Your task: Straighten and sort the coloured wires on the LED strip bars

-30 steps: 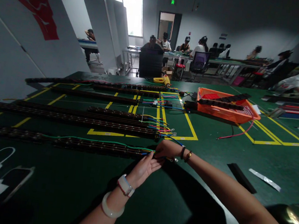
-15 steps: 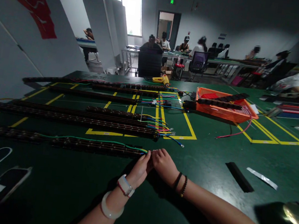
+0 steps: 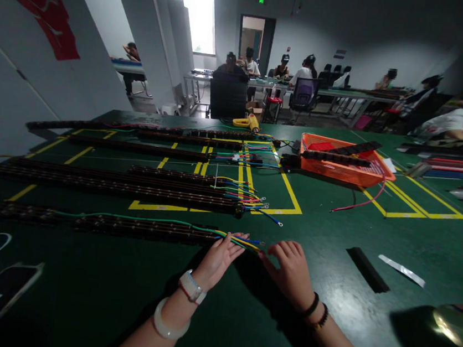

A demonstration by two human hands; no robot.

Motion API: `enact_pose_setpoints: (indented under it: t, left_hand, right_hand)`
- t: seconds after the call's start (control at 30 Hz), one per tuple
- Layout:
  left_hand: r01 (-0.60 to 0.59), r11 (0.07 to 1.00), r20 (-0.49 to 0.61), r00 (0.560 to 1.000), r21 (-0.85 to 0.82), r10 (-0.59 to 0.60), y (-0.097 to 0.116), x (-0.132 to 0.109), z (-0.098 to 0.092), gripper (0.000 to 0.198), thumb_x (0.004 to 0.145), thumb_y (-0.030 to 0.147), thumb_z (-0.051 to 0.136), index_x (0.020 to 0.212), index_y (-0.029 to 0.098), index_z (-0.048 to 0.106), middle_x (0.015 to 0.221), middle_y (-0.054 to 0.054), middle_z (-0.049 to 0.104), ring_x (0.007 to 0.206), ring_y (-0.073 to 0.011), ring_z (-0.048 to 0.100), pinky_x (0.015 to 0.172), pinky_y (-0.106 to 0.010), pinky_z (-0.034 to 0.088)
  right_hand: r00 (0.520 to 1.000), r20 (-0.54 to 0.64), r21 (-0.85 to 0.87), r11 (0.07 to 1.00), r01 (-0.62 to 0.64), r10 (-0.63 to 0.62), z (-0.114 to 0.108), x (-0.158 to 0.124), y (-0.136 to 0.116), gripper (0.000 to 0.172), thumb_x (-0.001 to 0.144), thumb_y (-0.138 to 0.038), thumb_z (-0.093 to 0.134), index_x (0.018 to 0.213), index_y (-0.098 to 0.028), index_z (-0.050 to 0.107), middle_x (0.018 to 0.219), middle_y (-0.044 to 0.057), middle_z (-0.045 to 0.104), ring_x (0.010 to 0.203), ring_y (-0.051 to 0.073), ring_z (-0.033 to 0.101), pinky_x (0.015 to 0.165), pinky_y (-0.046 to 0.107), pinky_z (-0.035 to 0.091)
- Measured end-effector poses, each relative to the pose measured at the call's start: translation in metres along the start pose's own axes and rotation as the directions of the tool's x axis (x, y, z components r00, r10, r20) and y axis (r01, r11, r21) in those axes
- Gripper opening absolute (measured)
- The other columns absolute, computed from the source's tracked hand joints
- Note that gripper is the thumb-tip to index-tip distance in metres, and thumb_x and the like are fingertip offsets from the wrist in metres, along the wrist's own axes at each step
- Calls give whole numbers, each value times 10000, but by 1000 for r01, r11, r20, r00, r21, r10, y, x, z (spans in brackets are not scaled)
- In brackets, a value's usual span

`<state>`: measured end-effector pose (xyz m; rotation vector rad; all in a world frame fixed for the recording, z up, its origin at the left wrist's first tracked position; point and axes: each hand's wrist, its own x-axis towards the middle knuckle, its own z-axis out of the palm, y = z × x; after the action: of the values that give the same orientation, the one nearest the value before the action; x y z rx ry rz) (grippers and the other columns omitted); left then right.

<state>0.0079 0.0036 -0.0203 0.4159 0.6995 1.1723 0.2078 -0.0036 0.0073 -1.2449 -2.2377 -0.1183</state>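
My left hand [image 3: 215, 261] holds a few yellow, green and blue wires [image 3: 250, 245] under its thumb, with the other fingers stretched out beneath them. The wires come out of the right end of a long black-wrapped cable harness [image 3: 145, 227] that lies nearest to me on the table. Just right of the wire tips is my right hand [image 3: 293, 269], its thumb and curled fingers apart. The thumb is close to the wire ends; whether it touches them I cannot tell. A ring terminal shows on the blue wire.
More cable harnesses [image 3: 109, 182] with loose wire ends lie beyond on the green table [image 3: 301, 332]. Farther back are a yellow heat gun [image 3: 247, 122] and an orange basket [image 3: 340, 172]. A black strip [image 3: 366, 269] and a silvery strip [image 3: 402, 270] lie right. People sit at tables behind.
My right hand has moved away from the left, to the right, and its fingers have parted. The wire ends now show beyond my left hand, whose fingers have straightened.
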Motion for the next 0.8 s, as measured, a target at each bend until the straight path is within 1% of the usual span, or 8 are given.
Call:
enact_pose_setpoints:
  t: [0.1,0.2,0.27,0.47,0.6,0.7,0.73,0.8]
  left_hand:
    - [12,1000,4,1000,10,-12,1,-1,0,228,866,307,542,962,125,642,1192,-155,629,1203,-259,514,1080,-456,300]
    - [15,1000,2,1000,20,-15,1,-1,0,228,878,291,520,969,120,640,1200,-158,625,1221,-258,498,1088,-455,290]
    - [14,1000,1,1000,18,-14,1,-1,0,222,880,281,516,967,119,642,1202,-158,624,1227,-257,492,1093,-453,283]
    - [12,1000,25,1000,1,-12,0,0,-1,233,873,278,527,983,107,640,1216,-174,612,1223,-264,497,1100,-452,269]
    - [17,1000,19,1000,10,-17,1,-1,0,246,872,288,529,1000,106,635,1220,-175,610,1223,-261,497,1104,-454,260]
    - [18,1000,16,1000,9,-18,1,-1,1,245,873,298,530,997,113,632,1208,-165,620,1208,-258,511,1095,-459,275]
    - [18,1000,16,1000,8,-18,1,-1,1,245,873,301,529,997,116,632,1205,-162,623,1202,-256,517,1092,-459,281]
    - [16,1000,19,1000,5,-17,1,-1,1,248,874,306,529,997,118,631,1202,-158,625,1192,-252,524,1085,-453,292]
  right_hand:
    - [997,63,-58,997,-48,52,6,-15,0,285,886,-398,537,697,-186,563,688,21,556,709,166,468,743,306,311]
    - [989,128,-75,995,-70,79,9,-24,-3,311,893,-405,528,667,-195,566,666,15,556,692,166,462,725,306,290]
    - [985,145,-70,994,-84,94,11,-28,-6,309,909,-393,505,682,-198,578,674,16,565,694,166,471,718,305,282]
    - [983,88,-76,985,-154,160,14,-33,-8,309,927,-428,457,814,-192,623,721,33,599,722,174,509,704,305,283]
    - [977,81,-48,980,-192,196,14,-33,-6,307,934,-432,441,865,-212,644,738,26,612,712,161,522,680,292,283]
    - [981,78,-76,982,-172,178,16,-34,-4,285,929,-435,453,977,-235,651,736,21,617,703,162,521,665,294,276]
    - [983,86,-85,984,-154,161,17,-34,-4,288,928,-435,454,981,-232,652,730,22,616,700,163,520,663,295,275]
    - [985,113,-90,989,-122,131,18,-34,-6,295,932,-423,450,897,-216,658,706,25,609,694,163,519,663,297,274]
